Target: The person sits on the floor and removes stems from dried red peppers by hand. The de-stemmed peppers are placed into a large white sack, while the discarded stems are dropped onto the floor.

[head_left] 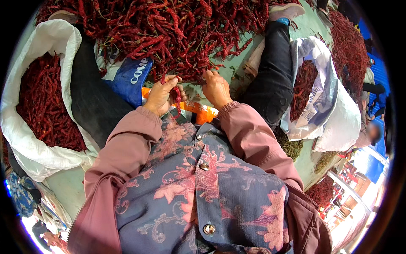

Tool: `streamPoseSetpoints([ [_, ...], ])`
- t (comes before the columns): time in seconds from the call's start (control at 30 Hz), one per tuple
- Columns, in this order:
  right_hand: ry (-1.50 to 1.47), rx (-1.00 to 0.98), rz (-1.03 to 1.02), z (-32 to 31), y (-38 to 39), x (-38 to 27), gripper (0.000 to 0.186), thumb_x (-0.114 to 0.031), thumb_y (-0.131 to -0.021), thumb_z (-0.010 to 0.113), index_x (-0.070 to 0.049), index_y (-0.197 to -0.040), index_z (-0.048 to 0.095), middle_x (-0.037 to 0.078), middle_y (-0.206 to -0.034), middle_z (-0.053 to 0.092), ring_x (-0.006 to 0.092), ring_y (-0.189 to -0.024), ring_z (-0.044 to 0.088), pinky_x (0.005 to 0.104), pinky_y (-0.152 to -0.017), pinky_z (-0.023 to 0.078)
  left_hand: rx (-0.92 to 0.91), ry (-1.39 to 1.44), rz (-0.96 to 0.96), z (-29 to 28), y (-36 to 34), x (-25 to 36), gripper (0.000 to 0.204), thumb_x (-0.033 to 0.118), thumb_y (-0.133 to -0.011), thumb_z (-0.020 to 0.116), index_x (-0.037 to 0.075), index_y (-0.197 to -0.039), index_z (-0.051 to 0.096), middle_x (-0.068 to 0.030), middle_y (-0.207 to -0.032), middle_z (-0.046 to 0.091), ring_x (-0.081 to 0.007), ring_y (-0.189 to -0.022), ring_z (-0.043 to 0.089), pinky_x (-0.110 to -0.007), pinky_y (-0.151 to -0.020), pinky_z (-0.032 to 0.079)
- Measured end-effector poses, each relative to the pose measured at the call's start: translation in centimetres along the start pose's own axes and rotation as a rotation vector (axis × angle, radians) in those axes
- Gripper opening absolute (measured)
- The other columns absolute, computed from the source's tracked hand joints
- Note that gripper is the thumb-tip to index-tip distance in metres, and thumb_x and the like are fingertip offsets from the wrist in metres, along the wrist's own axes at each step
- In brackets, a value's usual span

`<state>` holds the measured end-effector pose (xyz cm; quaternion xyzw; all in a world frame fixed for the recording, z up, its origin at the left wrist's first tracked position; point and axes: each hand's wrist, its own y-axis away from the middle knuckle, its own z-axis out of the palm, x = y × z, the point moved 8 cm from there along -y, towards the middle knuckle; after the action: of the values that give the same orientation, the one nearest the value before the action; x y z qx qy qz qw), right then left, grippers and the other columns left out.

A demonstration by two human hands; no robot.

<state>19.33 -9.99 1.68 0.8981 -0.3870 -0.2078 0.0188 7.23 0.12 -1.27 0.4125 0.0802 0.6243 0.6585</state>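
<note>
My left hand [163, 95] is closed on a long dried red chili [177, 101], which dangles from its fingers at the middle of the view. My right hand [215, 89], a little to the right, is curled with its fingertips at the near edge of a big heap of dried red chilies [177, 25]; what they hold, if anything, I cannot make out. A blue printed sack [127, 82] lies just left of my left hand, and an orange-and-white sack [205, 112] lies beneath both hands.
An open white sack of chilies [31, 44] sits beside my left leg. Another white sack [334, 127] with chilies stands beside my right leg. A further chili heap [347, 42] is at the upper right. A person [363, 135] is at the right edge, on the pale green floor [67, 186].
</note>
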Motion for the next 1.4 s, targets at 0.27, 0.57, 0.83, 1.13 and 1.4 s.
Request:
streamPoseSetpoints([
  [0.27,-0.179,0.044,0.148,1.6,-2.2,1.8,0.02,-0.014,-0.066,0.06,-0.009,-0.086,0.058,0.014,-0.096,0.056,0.0352,-0.086,0.057,0.0435,-0.071,0.046,0.025,-0.094,0.042,-1.4,-0.7,-0.2,0.016,-0.005,-0.072,0.063,0.004,-0.083,0.054,-0.0047,-0.068,0.054,-0.0151,-0.057,0.053,-0.031,-0.056,0.047],
  [0.57,-0.305,0.017,-0.032,-0.3,0.7,-0.8,0.021,-0.01,-0.066,0.062,-0.006,-0.086,0.057,0.014,-0.085,0.058,0.035,-0.079,0.057,0.042,-0.067,0.046,0.082,-0.156,0.167,-0.6,-2.0,0.0,0.017,0.003,-0.079,0.061,0.0,-0.095,0.06,-0.0065,-0.074,0.061,-0.0113,-0.054,0.052,-0.028,-0.051,0.047],
  [0.83,-0.583,-0.009,-0.076,0.1,1.0,-1.5,0.016,-0.004,-0.068,0.061,-0.003,-0.084,0.06,0.014,-0.08,0.06,0.0319,-0.076,0.059,0.0374,-0.065,0.047,0.101,0.055,0.132,-0.6,-2.0,0.1,0.008,0.005,-0.084,0.058,0.001,-0.09,0.06,-0.0083,-0.08,0.06,-0.0135,-0.062,0.051,-0.029,-0.062,0.046],
  [1.13,-0.595,-0.113,0.131,0.9,0.8,0.4,0.016,-0.002,-0.069,0.055,0.001,-0.083,0.062,0.017,-0.067,0.06,0.026,-0.066,0.061,0.0338,-0.059,0.047,-0.081,-0.887,0.751,6.9,3.4,4.5,0.007,0.008,-0.085,0.058,0.002,-0.08,0.059,-0.0019,-0.077,0.059,-0.0072,-0.068,0.053,-0.023,-0.061,0.045],
  [1.4,-1.523,-0.055,0.554,0.8,1.6,1.7,0.008,0.002,-0.08,0.046,0.002,-0.085,0.053,0.009,-0.079,0.057,0.0173,-0.067,0.059,0.0328,-0.065,0.054,0.013,-0.42,0.287,2.4,1.8,1.9,0.011,0.012,-0.084,0.059,0.002,-0.079,0.059,-0.0032,-0.069,0.058,-0.0071,-0.056,0.052,-0.019,-0.052,0.042],
])
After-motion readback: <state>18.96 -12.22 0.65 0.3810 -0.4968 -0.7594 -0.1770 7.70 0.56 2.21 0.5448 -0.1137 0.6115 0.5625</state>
